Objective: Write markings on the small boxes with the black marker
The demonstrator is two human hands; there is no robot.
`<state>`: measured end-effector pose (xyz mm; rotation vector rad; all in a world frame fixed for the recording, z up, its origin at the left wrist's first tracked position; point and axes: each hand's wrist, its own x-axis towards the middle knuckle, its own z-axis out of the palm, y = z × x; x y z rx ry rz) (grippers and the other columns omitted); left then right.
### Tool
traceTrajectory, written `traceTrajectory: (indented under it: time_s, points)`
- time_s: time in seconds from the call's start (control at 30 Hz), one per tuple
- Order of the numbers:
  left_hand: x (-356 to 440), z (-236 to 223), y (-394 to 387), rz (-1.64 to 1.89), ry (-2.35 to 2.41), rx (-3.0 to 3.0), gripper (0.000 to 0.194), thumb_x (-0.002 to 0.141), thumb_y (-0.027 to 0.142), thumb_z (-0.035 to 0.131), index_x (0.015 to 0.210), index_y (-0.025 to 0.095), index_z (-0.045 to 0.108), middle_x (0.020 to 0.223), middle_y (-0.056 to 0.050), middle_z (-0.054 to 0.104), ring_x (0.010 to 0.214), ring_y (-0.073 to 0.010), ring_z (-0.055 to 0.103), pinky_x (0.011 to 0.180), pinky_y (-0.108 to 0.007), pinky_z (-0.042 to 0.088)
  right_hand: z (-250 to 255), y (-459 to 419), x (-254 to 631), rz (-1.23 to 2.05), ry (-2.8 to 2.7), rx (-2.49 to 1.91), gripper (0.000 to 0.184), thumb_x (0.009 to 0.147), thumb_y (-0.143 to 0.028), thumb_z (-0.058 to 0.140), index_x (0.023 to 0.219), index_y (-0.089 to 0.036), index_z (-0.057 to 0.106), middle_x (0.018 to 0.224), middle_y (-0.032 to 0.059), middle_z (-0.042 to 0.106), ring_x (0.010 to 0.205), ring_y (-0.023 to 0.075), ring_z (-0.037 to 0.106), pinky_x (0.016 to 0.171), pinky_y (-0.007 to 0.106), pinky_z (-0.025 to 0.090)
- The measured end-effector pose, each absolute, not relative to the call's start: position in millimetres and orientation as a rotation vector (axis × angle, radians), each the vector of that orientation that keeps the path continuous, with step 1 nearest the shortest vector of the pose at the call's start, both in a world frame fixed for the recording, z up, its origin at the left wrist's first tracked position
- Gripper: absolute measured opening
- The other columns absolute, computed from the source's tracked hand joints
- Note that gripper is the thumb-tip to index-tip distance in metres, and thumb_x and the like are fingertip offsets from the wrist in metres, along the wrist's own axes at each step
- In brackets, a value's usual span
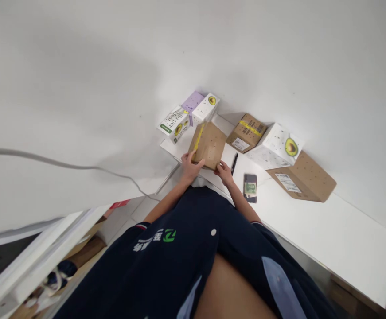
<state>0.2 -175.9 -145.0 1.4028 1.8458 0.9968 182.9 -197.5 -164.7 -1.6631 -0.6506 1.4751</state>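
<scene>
Both my hands grip a brown cardboard box (212,144) with yellow tape along its left side, tilted at the front edge of the white table. My left hand (192,168) is closed round its near left corner, thumb on the face. At the near right corner, my right hand (224,172) pinches the edge; some fingers are hidden behind the cardboard. A black pen (234,163) lies just right of my right hand. Farther right is a phone (250,188) with a green banknote on its back.
White avocado-print boxes (206,108) and a purple box (193,102) stand at the table's far left end. Along the wall to the right are a taped brown box (247,132), another avocado box (281,144) and a labelled brown box (307,177). A grey cable (79,167) hangs at left.
</scene>
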Motion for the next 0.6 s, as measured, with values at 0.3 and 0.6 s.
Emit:
traceTrajectory:
  time_s: [0.3,0.6]
  points:
    - [17.6,-133.8,-172.4,0.874,1.839,1.956,0.06,0.071,0.04,0.083,0.127,0.021,0.072,0.138,-0.019,0.047,0.134,-0.0406,0.046,0.118,-0.058,0.034,-168.5,-232.9,207.2,1.371,-0.547,-1.791,0.018,0.085,-0.022,0.063,0.103,-0.018,0.066,0.099,0.0029,0.068,0.063,0.0103,0.067,0.067,0.027,0.058]
    - [32.3,-133.7,-117.4,0.839,1.766,2.03,0.056,0.077,0.039,0.081,0.13,0.022,0.07,0.145,-0.02,0.043,0.142,-0.045,0.034,0.121,-0.062,0.029,-167.4,-253.6,214.6,1.383,-0.533,-1.837,0.015,0.081,-0.025,0.068,0.094,-0.018,0.066,0.089,0.0017,0.07,0.06,0.0094,0.067,0.059,0.021,0.057]
